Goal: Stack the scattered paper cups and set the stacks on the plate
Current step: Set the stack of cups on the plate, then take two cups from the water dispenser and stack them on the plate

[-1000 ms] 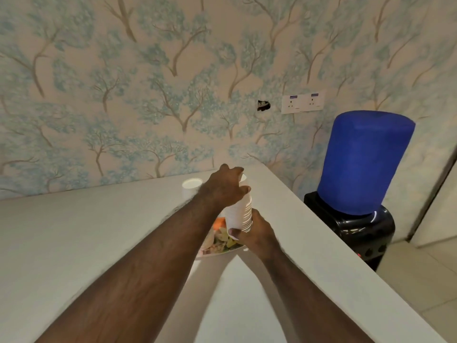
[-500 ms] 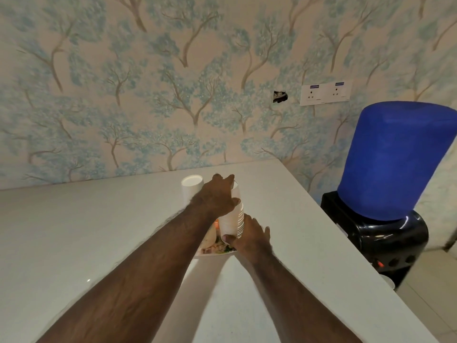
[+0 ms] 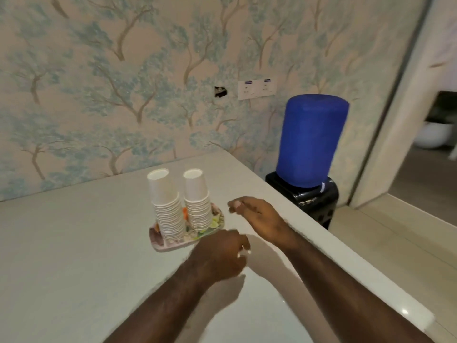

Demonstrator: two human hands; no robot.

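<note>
two stacks of paper cups (image 3: pixel 181 206) stand upside down, side by side on the plate (image 3: pixel 173 245) at 12 o'clock on the table (image 3: pixel 61 243). the left hand (image 3: pixel 220 253) at 6 and the right hand (image 3: pixel 257 215) at 3 of the plate are loosely curled, holding nothing. i judge the task is done; draw the hands away low and slow, clear of the stacks.

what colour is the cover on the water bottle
Solid blue cover, seen clearly in the head view.

Two cup stacks (image 3: pixel 181 206) upside down on plate (image 3: pixel 158 245); left hand (image 3: pixel 220 256), right hand (image 3: pixel 257 216) empty nearby, off stacks.
</note>
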